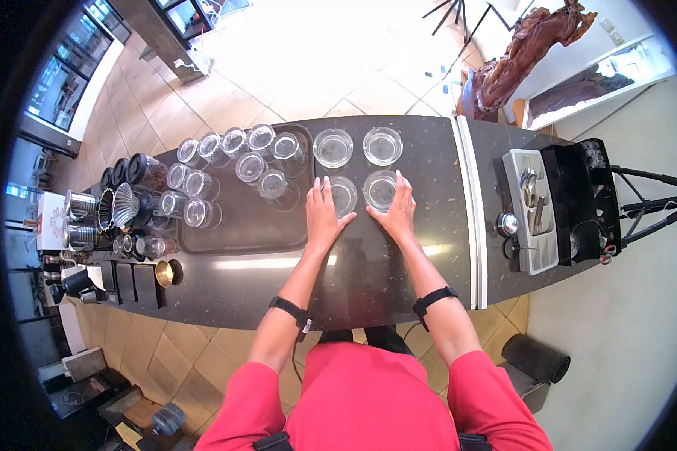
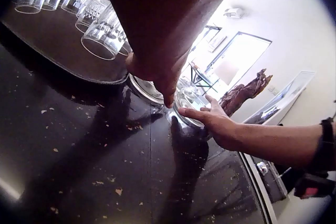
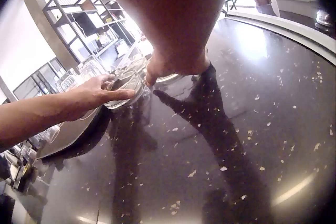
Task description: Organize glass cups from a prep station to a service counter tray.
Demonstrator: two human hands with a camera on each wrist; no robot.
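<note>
Four round clear glass dishes stand in two rows on the dark counter. My left hand [image 1: 323,220] holds the front left dish [image 1: 344,197], fingers along its left side and thumb at its near edge. My right hand [image 1: 395,216] holds the front right dish [image 1: 379,190], with fingers on the right side and thumb near the front. Behind them are the back left dish [image 1: 333,148] and back right dish [image 1: 383,146]. In the left wrist view the right hand [image 2: 221,128] shows beside the left hand [image 2: 157,77]; forearms partly hide the dishes in both wrist views.
A brown tray [image 1: 241,239] with several upturned glasses [image 1: 250,167] lies close to the left dishes. Further left are jars and metal cups. Right of a white strip [image 1: 470,218] stand a grey cutlery tray [image 1: 532,252] and a black holder [image 1: 579,195].
</note>
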